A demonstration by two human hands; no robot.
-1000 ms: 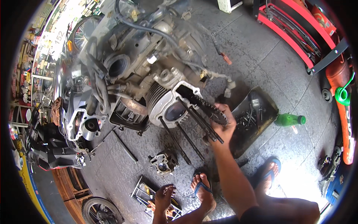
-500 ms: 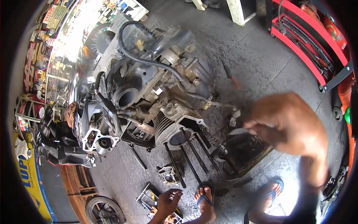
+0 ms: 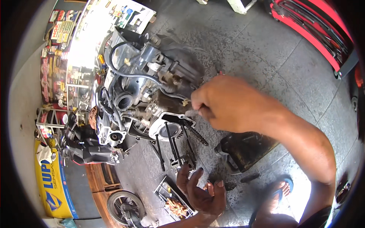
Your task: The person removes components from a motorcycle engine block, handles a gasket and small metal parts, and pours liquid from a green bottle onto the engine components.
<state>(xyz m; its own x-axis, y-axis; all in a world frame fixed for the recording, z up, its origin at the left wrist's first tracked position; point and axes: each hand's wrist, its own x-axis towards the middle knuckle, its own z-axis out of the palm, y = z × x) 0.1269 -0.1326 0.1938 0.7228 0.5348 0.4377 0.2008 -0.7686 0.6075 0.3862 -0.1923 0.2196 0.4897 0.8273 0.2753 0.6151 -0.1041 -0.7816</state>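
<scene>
Grey concrete floor [image 3: 266, 49] under a stripped motorbike engine [image 3: 152, 98]. Right hand [image 3: 228, 102] up close, fingers curled shut at the edge of the open round cylinder [image 3: 169, 129]; could not tell what sat inside the fist. Left hand [image 3: 201, 192] low down, palm up and fingers spread wide, holding nothing, just by the long black studs [image 3: 173, 146]. Chain [image 3: 197, 135] hung beside the cylinder. Black oil pan [image 3: 247, 150] near a foot in a blue sandal [image 3: 281, 190]. Parts tray [image 3: 171, 197] by the left hand.
</scene>
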